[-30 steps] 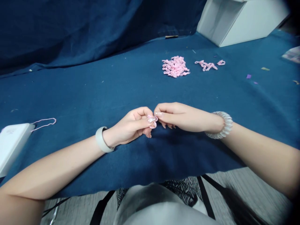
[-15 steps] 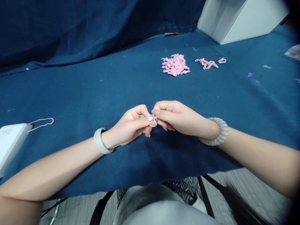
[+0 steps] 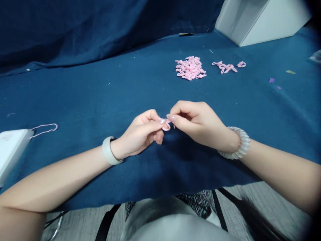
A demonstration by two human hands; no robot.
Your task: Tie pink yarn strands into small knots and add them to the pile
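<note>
**Right hand shifted up and away from the left, small pink loop pinched between them**

Both hands are narrowly closed at the fingertips. The thumb and forefinger of the left hand grip the loop, and the right hand's fingertips meet it from the other side. The loop sits above a blue cloth covering the counter. A broad stretch of cloth separates the hands from a heaped pile of pink loops and a shorter pink chain just to its right. Near the cloth's left edge, a loose pink cord touches a white box, whose faint mark is too small to read. A second white box stands at the far edge, against a darker hanging cloth. The near edge of the cloth runs just beyond the forearms, with grey wood-grain flooring past it. A pale watch band circles the left wrist, a clear coil bracelet the right.
</note>
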